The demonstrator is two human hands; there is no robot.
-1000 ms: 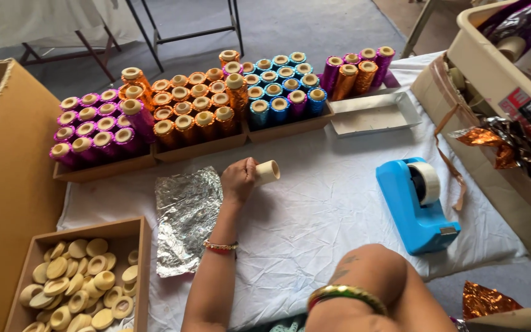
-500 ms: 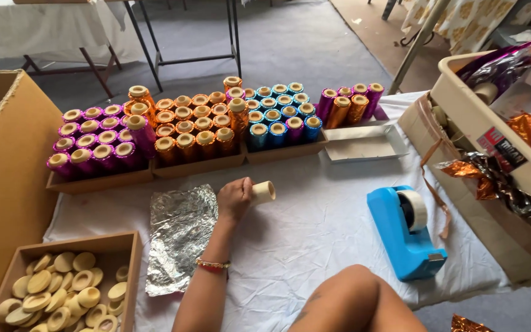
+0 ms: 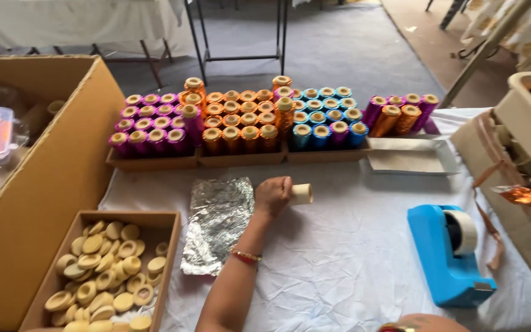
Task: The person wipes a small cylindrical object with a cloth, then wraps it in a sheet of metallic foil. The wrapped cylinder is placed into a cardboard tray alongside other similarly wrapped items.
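Note:
My left hand [image 3: 271, 195] is shut on a plain beige cardboard tube [image 3: 302, 193], held sideways just above the white cloth [image 3: 339, 258]. A crinkled sheet of silver foil [image 3: 217, 222] lies flat right beside the hand, to its left. Behind the hand stand rows of foil-wrapped tubes in cardboard trays: magenta ones [image 3: 149, 129], orange ones [image 3: 241, 120] and blue ones [image 3: 324, 120]. My right hand is out of view; only a bit of that arm [image 3: 422, 323] shows at the bottom edge.
A blue tape dispenser [image 3: 453, 255] sits at the right. A wooden box of beige round caps [image 3: 102, 270] is at the lower left, beside a big cardboard carton [image 3: 44, 184]. A shallow white tray [image 3: 408, 157] and bins of foil scraps [image 3: 530, 197] lie to the right.
The camera has swung left and tilted, so everything has shifted right in view. My left hand keeps the tube in the same spot by the foil. My right arm has dropped almost out of frame.

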